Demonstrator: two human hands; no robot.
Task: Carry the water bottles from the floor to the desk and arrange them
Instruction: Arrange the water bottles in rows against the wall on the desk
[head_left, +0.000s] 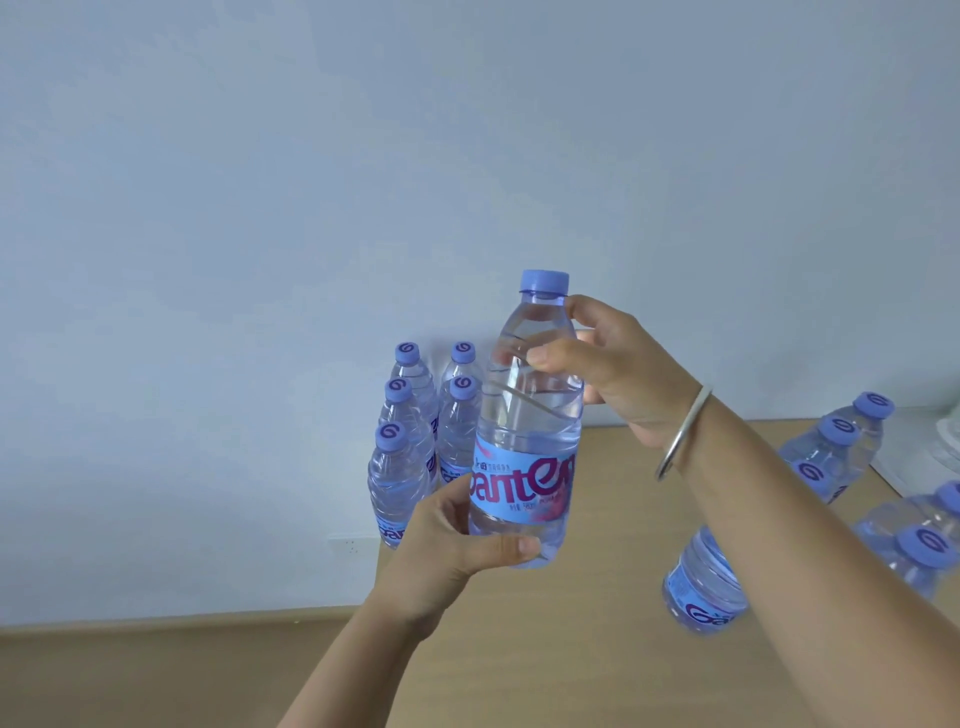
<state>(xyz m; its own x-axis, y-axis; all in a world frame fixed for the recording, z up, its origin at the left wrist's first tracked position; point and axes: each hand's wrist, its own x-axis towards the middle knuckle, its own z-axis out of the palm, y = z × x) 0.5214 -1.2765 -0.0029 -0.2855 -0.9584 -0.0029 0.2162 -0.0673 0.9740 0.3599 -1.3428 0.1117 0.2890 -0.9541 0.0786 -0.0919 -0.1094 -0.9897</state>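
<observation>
A clear water bottle (524, 426) with a blue cap and a blue label is held upright in the air over the wooden desk (597, 634). My left hand (457, 545) grips its base from the left. My right hand (608, 374) holds its shoulder just under the cap, with a silver bangle on that wrist. Behind the bottle, several matching bottles (402, 457) stand in two rows against the wall at the desk's back left corner.
More bottles (836, 457) stand in a group on the right side of the desk, partly behind my right forearm, one (701, 582) near the middle right. A white object (935, 441) lies at the far right edge. The pale wall rises behind; a wall socket (350, 545) sits low on it.
</observation>
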